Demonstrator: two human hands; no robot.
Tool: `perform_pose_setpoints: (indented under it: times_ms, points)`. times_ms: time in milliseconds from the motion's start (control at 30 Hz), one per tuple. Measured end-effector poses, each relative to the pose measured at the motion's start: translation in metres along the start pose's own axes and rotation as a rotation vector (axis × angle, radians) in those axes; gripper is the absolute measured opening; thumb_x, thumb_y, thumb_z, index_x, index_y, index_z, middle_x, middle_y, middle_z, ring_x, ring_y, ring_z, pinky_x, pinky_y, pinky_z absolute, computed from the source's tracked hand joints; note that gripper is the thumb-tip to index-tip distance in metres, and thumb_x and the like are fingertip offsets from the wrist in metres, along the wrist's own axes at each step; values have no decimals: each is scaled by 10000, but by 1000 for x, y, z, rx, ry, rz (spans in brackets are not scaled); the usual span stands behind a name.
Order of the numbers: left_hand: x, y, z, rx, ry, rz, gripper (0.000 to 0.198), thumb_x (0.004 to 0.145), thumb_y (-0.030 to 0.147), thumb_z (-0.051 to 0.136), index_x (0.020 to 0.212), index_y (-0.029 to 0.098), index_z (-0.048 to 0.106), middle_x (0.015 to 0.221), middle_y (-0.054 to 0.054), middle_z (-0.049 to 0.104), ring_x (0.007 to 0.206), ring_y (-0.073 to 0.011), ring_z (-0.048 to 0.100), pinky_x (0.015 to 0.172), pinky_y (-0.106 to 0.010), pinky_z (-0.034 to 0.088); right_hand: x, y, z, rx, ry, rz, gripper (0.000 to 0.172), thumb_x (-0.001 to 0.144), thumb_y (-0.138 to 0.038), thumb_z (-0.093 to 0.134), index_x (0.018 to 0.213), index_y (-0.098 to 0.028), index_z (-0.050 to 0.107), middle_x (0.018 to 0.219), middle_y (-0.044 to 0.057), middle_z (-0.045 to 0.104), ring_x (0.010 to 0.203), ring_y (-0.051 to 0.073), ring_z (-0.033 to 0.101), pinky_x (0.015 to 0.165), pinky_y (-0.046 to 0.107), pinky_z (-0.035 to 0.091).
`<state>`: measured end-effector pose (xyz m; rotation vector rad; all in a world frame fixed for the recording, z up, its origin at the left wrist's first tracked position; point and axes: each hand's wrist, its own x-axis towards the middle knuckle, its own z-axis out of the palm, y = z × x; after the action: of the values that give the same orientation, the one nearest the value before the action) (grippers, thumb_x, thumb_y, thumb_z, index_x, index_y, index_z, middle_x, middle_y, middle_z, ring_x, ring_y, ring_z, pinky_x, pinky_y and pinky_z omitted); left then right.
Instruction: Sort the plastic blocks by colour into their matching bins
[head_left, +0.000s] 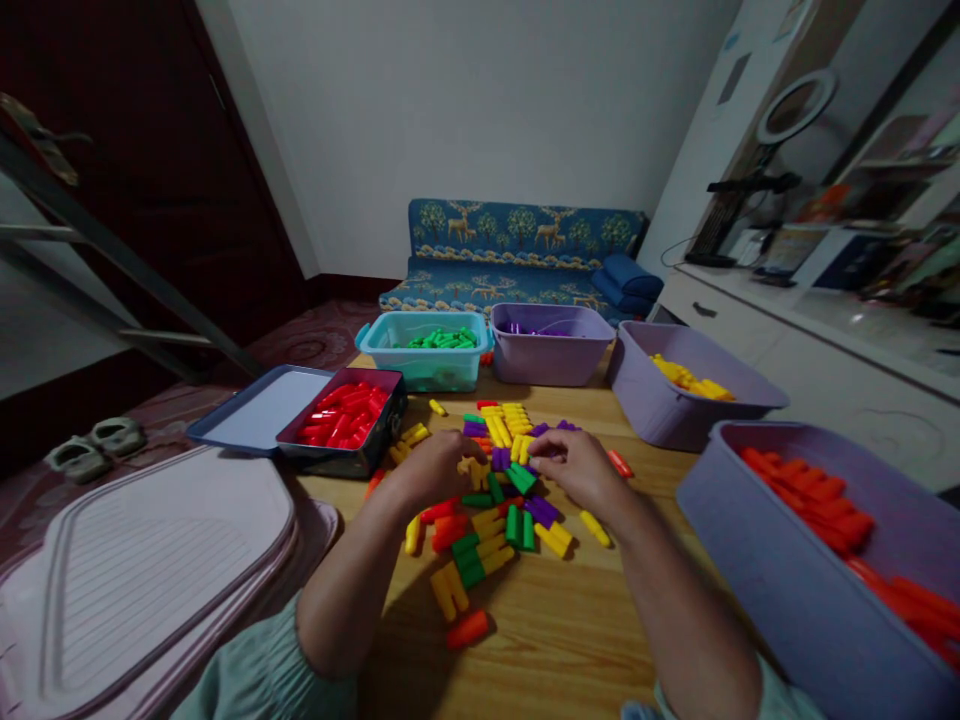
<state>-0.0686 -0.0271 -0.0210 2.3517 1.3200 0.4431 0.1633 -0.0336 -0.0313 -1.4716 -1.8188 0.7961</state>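
Note:
On the wooden table [540, 620] lies a loose heap of red, yellow, green and purple plastic pieces. My left hand [444, 465] is at the heap's left side, fingers curled down by some yellow pieces [474, 474]; what its fingertips hold, if anything, is hidden. Across from it, my right hand [574, 462] reaches in from the right, thumb and fingers bent close to a yellow piece [523, 449] and a green piece [521, 478]. Its grip is too small to make out. Nearer me lie joined green and yellow pieces [472, 560] and a red piece [469, 630].
A teal bin [424, 375] of green pieces and a purple bin [551, 360] stand behind the heap. Right are a bin [660, 405] with yellow pieces and a bin [810, 590] with red ones. An open case [360, 460] of red pieces is left, beside stacked lids [165, 560].

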Motion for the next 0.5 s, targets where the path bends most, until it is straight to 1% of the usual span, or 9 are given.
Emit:
perform_pose_setpoints:
  times_ms: [100,167,233,300,367,433,500]
  points:
    - [-2,2,5,89,-2,2,508,619,67,572,1076,243,705,1027,-82,669,964,-235,605,871,-334,453,-10,-12,-10,-210,-122,-29,138,667,-172,630,776,-187,714,760,22,704,686,152,617,601,242,420]
    - [-2,2,12,121,-8,2,549,627,80,575,1135,262,677,1021,-86,647,949,-238,604,855,-340,459,-19,-23,-17,-332,-218,-50,169,653,-182,661,812,-210,713,759,7,697,700,154,610,594,241,391]
    - [-2,1,19,143,3,6,555,645,126,599,1174,284,652,1019,-88,625,945,-249,598,837,-350,464,-30,-36,-18,-418,-325,-81,243,629,-205,710,870,-239,706,794,-7,695,737,164,611,611,246,383]
    - [-1,0,25,149,27,-1,528,656,162,619,1169,283,654,1033,-92,609,963,-260,589,842,-359,463,-41,-48,-12,-487,-424,-125,353,598,-249,768,943,-261,691,873,-4,689,813,187,613,655,261,394]
    - [0,-1,30,131,53,-21,489,658,157,620,1133,259,669,1050,-98,600,980,-257,586,858,-354,458,-50,-58,2,-552,-481,-186,452,574,-293,809,1002,-258,669,981,22,662,898,217,603,713,285,408]
    - [1,-2,32,94,71,-35,437,658,154,622,1086,220,680,1062,-104,593,974,-243,590,858,-336,458,-56,-65,18,-617,-488,-238,499,567,-298,822,1030,-233,648,1073,57,615,942,236,590,748,305,417]
    - [1,-5,33,58,91,-36,378,667,183,633,1042,187,680,1056,-109,593,957,-232,592,843,-321,461,-57,-68,31,-674,-460,-243,480,590,-267,803,1035,-212,630,1109,81,577,942,240,587,745,314,425]
